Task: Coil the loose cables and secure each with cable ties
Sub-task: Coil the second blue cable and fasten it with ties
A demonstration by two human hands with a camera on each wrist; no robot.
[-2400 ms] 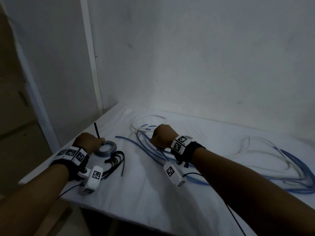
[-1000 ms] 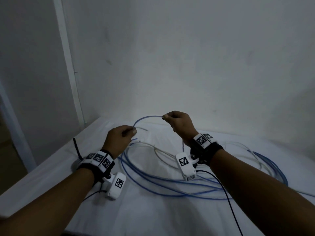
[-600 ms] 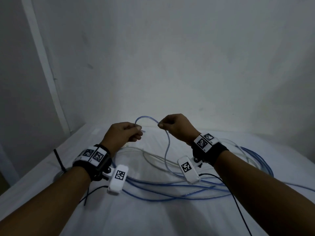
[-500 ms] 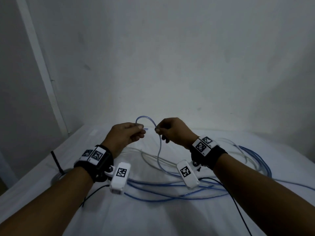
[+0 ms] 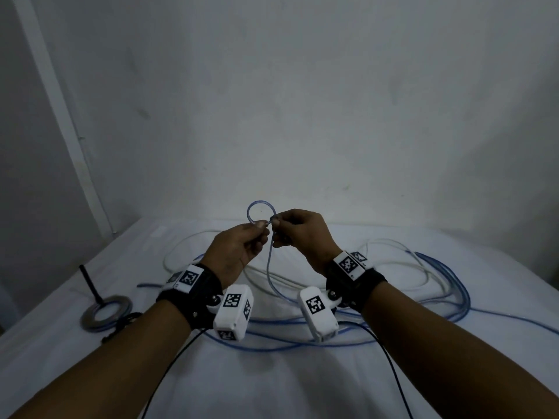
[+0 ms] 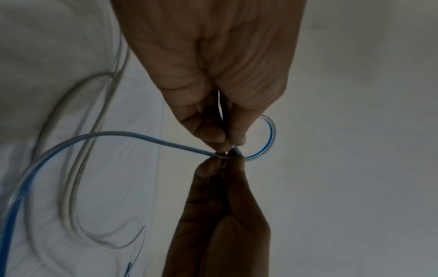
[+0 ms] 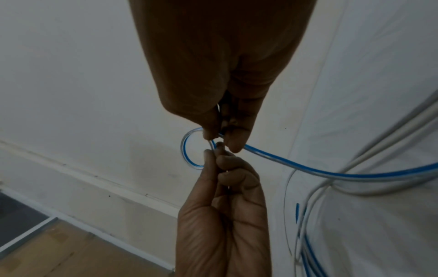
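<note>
**A:** Where are the hands?

**B:** Raised together above the middle of the table [image 5: 302, 388], which is covered in a white cloth. The left hand [image 5: 239, 252] and the right hand [image 5: 302, 237] meet at the fingertips, and between them they pinch a blue cable [image 5: 269, 267] where it crosses itself.

**A:** So both sets of fingers are closed on it?

**B:** Yes. In the right wrist view the left thumb and forefinger nip the crossing from below, and the right hand's fingers [image 7: 234, 138] nip it from above. The rest of each hand is curled in.

**A:** What shape is the cable in?

**B:** A small round loop [image 5: 260, 212] stands up just beyond the fingertips, on the far side. From the pinch the cable drops between the wrists to the table and joins long, loose blue turns spread across the middle and right.

**A:** Anything else lying there?

**B:** A white cable [image 5: 393, 267] tangled among the blue turns, towards the far side. At the left edge, well apart from the hands, sits a small finished coil [image 5: 106, 311] with a black cable tie [image 5: 89, 282] sticking upright from it, and a bunch of black ties [image 5: 124, 323] just beside it on the near side.
</note>
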